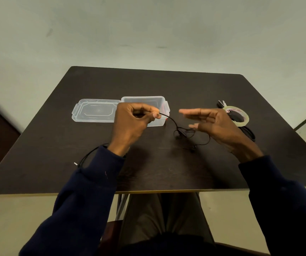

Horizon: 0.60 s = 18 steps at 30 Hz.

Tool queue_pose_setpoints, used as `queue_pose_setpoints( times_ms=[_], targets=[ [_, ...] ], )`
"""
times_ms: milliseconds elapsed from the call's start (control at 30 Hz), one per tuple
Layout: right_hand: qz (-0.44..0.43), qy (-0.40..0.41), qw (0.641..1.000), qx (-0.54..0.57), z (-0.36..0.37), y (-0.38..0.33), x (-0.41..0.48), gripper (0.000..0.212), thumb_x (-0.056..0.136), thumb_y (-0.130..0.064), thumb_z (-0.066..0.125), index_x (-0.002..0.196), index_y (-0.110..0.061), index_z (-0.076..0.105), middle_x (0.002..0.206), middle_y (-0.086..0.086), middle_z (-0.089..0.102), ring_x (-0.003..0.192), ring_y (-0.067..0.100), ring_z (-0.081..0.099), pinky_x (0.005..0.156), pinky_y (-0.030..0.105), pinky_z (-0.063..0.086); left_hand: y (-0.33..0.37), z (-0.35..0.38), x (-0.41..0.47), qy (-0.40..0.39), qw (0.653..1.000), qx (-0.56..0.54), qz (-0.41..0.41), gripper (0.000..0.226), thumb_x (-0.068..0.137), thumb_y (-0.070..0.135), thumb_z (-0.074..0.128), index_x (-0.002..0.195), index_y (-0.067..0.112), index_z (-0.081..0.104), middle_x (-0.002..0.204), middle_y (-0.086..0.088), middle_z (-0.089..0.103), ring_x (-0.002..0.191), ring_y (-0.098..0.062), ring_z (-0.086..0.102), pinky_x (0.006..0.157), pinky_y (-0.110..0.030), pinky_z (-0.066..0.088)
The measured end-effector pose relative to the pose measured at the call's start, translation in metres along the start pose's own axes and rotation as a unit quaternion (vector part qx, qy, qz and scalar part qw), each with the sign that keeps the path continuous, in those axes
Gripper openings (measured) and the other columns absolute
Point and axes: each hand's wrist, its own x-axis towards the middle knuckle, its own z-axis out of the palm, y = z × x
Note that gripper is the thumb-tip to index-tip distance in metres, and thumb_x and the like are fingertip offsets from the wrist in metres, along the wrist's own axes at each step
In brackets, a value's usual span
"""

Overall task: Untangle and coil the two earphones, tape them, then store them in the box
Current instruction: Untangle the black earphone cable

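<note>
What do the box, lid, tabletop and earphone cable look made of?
The box looks like clear, slightly frosted plastic; the table shows through its walls. The lid is the same see-through plastic, with moulded ridges. The tabletop is dark brown and matte with faint grain, probably wood laminate. The earphone cable is thin and black and hangs limp in curves, so likely a rubbery sheath.

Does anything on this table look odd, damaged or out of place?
Only the earphone cable stands out: it forms a tangle between the hands, pinched by the left hand. The box stands open, its lid flat beside it. Nothing looks spilled or damaged.
</note>
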Motion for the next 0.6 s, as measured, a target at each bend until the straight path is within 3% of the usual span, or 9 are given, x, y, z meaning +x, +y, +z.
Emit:
queue_pose_setpoints(
  times_ms=[133, 267, 400, 467, 600],
  targets=[
    [-0.056, 0.011, 0.998, 0.017, 0.008, -0.013, 0.001, 0.035, 0.094, 0.005, 0.063, 0.128, -0.002, 0.065, 0.126, 0.007, 0.072, 0.125, 0.017, 0.063, 0.106, 0.031, 0.050, -0.002, 0.009, -0.004, -0.023, 0.999, -0.030, -0.038, 0.004, 0.084, 0.005, 0.079, 0.088, 0.006, 0.078, 0.082, -0.004, 0.079, 0.081, -0.018, 0.077, 0.079, -0.029, 0.061],
    [-0.040, 0.003, 0.999, 0.000, 0.045, -0.008, 0.009, 0.036, 0.085, 0.000, 0.076, 0.120, -0.007, 0.070, 0.109, 0.008, 0.077, 0.106, 0.020, 0.073, 0.095, 0.033, 0.058, 0.000, 0.011, -0.006, -0.033, 0.994, -0.074, -0.073, 0.009, 0.082, 0.004, 0.080, 0.091, 0.002, 0.077, 0.085, -0.010, 0.079, 0.082, -0.023, 0.077, 0.079, -0.029, 0.060],
    [-0.043, 0.025, 0.998, -0.046, 0.066, 0.010, 0.012, 0.010, 0.086, -0.007, 0.077, 0.096, -0.004, 0.076, 0.084, 0.006, 0.078, 0.079, 0.013, 0.074, 0.079, 0.025, 0.058, 0.007, 0.003, -0.005, -0.016, 0.987, -0.131, -0.096, 0.015, 0.084, 0.003, 0.077, 0.096, -0.005, 0.075, 0.089, -0.013, 0.078, 0.085, -0.025, 0.077, 0.081, -0.027, 0.058],
    [-0.015, 0.029, 0.999, -0.042, 0.062, 0.015, 0.010, 0.008, 0.091, -0.011, 0.074, 0.095, -0.003, 0.075, 0.078, 0.005, 0.077, 0.069, 0.012, 0.071, 0.069, 0.021, 0.055, 0.007, -0.012, 0.001, 0.022, 0.984, -0.144, -0.107, 0.014, 0.085, 0.003, 0.077, 0.094, -0.006, 0.075, 0.089, -0.015, 0.078, 0.088, -0.028, 0.076, 0.083, -0.031, 0.058],
    [-0.015, 0.028, 0.999, -0.031, 0.037, 0.019, 0.002, 0.018, 0.099, -0.012, 0.062, 0.098, 0.000, 0.075, 0.068, 0.009, 0.070, 0.054, 0.017, 0.058, 0.056, 0.018, 0.047, 0.001, -0.056, 0.013, 0.058, 0.994, -0.044, -0.085, 0.013, 0.086, 0.004, 0.076, 0.096, -0.005, 0.076, 0.088, -0.011, 0.079, 0.083, -0.022, 0.076, 0.075, -0.025, 0.058]
  ],
)
